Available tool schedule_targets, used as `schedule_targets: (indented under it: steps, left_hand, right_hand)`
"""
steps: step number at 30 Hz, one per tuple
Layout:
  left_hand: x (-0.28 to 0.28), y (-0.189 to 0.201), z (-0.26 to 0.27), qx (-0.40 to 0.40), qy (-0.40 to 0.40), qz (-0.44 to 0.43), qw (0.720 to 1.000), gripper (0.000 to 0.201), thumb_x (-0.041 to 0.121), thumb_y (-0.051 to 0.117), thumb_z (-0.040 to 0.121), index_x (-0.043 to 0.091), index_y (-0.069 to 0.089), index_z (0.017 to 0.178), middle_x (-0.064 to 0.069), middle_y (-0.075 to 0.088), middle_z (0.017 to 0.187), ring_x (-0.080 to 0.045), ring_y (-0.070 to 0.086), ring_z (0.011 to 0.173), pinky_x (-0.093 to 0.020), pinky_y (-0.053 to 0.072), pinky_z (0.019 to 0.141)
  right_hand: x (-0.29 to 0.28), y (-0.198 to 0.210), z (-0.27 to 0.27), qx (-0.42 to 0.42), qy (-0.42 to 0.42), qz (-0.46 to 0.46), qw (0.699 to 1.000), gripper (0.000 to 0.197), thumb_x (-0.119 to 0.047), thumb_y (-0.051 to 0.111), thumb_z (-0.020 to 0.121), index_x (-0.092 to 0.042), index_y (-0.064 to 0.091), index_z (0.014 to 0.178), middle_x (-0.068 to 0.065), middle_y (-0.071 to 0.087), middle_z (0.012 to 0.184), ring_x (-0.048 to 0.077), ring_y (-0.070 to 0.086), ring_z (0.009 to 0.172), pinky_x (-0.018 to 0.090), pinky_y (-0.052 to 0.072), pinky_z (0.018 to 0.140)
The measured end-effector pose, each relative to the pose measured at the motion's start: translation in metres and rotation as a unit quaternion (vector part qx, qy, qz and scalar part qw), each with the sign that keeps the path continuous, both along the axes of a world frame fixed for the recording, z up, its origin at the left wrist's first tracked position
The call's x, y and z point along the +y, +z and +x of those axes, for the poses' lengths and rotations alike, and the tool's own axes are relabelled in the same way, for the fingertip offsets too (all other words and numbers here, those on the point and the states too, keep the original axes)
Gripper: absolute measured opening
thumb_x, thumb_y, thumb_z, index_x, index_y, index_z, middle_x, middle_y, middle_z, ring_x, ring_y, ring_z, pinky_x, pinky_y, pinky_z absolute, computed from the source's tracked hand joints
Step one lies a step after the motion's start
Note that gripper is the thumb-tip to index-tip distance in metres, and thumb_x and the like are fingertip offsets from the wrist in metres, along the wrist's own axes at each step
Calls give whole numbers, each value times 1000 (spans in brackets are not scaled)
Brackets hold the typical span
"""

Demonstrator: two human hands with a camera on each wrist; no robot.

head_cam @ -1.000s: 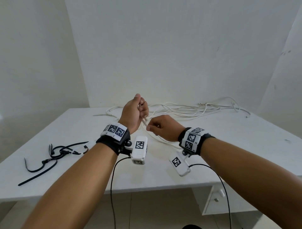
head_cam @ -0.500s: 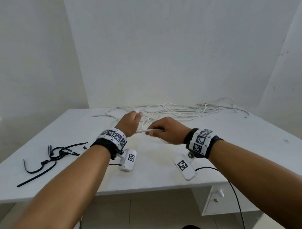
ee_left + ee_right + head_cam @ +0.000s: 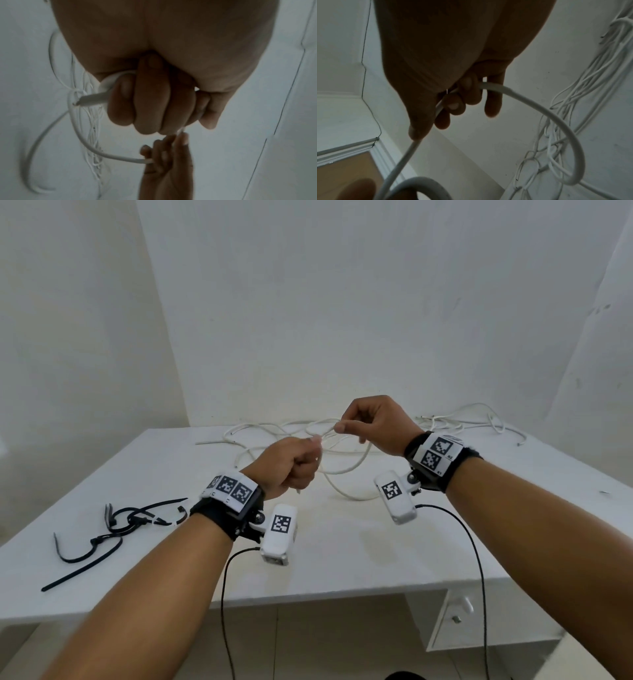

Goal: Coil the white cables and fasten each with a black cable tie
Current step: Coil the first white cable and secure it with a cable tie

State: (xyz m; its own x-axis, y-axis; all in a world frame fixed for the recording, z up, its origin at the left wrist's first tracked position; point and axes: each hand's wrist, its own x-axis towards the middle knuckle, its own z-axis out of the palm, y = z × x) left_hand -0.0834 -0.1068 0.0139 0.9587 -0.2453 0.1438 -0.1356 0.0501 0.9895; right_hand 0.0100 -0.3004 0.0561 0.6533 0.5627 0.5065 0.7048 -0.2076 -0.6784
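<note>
A white bench (image 3: 342, 559) fills the lower half of the head view, set into a corner of plain white walls (image 3: 342, 302). At the bench's far edge lies a loose tangle of white cables (image 3: 445, 422), spreading from the middle to the far right; it also shows as thin strands on the right of the right wrist view (image 3: 583, 94).

Both forearms reach in from the near side, each with a black wristband carrying a white camera block printed with square markers.

The left hand (image 3: 291, 465) is held just above the bench centre, its grip clenched in a fist round one white cable (image 3: 346, 470). In the left wrist view the fingers (image 3: 150, 97) are curled over the cable, whose cut end sticks out to the left of the fist.

The right hand (image 3: 375, 422) is higher and farther right, its grip pinching the same cable between thumb and curled fingers (image 3: 462, 97). From there the cable (image 3: 556, 121) sags in a loop towards the bench between the two hands.

On the near left of the bench lies a loose bunch of black cable ties (image 3: 113, 525), well apart from both hands.
</note>
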Motion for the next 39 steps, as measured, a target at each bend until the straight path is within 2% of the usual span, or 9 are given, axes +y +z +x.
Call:
schedule_targets:
  steps: [6, 10, 16, 19, 23, 27, 31, 36, 39]
  left_hand:
    - [-6, 16, -12, 25, -41, -145, 988, 47, 49, 52, 84, 25, 27, 54, 6, 10, 45, -14, 5, 41, -26, 10, 44]
    - [-10, 22, -20, 24, -55, -200, 978, 48, 54, 36, 89, 24, 22, 55, 7, 10, 44, -13, 5, 39, -24, 12, 42]
    - [-17, 40, -28, -32, -45, -267, 962, 46, 49, 31, 93, 27, 28, 53, 7, 10, 45, -14, 6, 39, -22, 20, 41]
    - [-17, 51, -28, -79, -29, -284, 955, 54, 47, 26, 98, 24, 40, 51, 6, 12, 47, -14, 9, 40, -21, 29, 42]
    - [-11, 60, -25, -132, -13, -287, 949, 48, 41, 25, 103, 21, 43, 63, 8, 27, 50, -10, 20, 42, -22, 31, 48]
    - [-12, 53, -6, -165, 124, -196, 959, 41, 34, 27, 106, 15, 40, 71, 5, 36, 51, -10, 30, 44, -22, 29, 48]
    - [-8, 33, 13, -196, 259, 13, 946, 35, 38, 32, 99, 17, 40, 72, 7, 41, 52, -14, 36, 48, -29, 32, 54]
    - [-15, 13, 13, -195, 296, 250, 901, 41, 39, 32, 105, 13, 43, 76, 1, 45, 64, -14, 42, 58, -24, 38, 62]
    - [-12, 12, 14, -174, 282, 311, 891, 40, 37, 34, 106, 9, 46, 79, -4, 49, 70, -16, 46, 63, -29, 40, 65]
  right_hand:
    - [7, -10, 7, 61, 61, 42, 995, 14, -19, 66, 95, -10, 65, 85, -2, 54, 63, 8, 53, 55, 33, 58, 69]
    - [14, -17, 13, 73, 72, 68, 992, 18, -27, 66, 93, -13, 63, 83, 2, 55, 66, 16, 50, 61, 28, 45, 63]
    - [26, -28, 16, 119, 77, 120, 983, 24, -36, 64, 90, -12, 60, 87, -1, 60, 65, 17, 54, 63, 37, 44, 76]
    - [32, -39, 14, 150, 81, 123, 978, 14, -26, 62, 96, -16, 58, 86, 3, 57, 64, 20, 49, 57, 42, 46, 72]
    - [29, -50, 5, 105, 28, 69, 992, 19, -23, 59, 99, -12, 66, 86, -2, 50, 59, 11, 41, 48, 26, 40, 52]
    - [34, -50, -10, -18, 11, -78, 997, 23, -33, 59, 97, -21, 73, 83, 0, 54, 62, 8, 44, 55, 25, 39, 59]
    - [42, -46, -25, -62, 22, -146, 987, 24, -32, 57, 98, -23, 74, 84, -8, 55, 58, 5, 45, 51, 23, 38, 57]
    - [44, -44, -44, -90, 45, -231, 968, 21, -24, 54, 99, -10, 69, 100, 9, 71, 86, 21, 63, 68, 32, 52, 68]
    - [41, -41, -50, -55, 52, -233, 969, 14, -21, 54, 98, -14, 64, 92, 9, 70, 86, 22, 64, 51, 25, 50, 54]
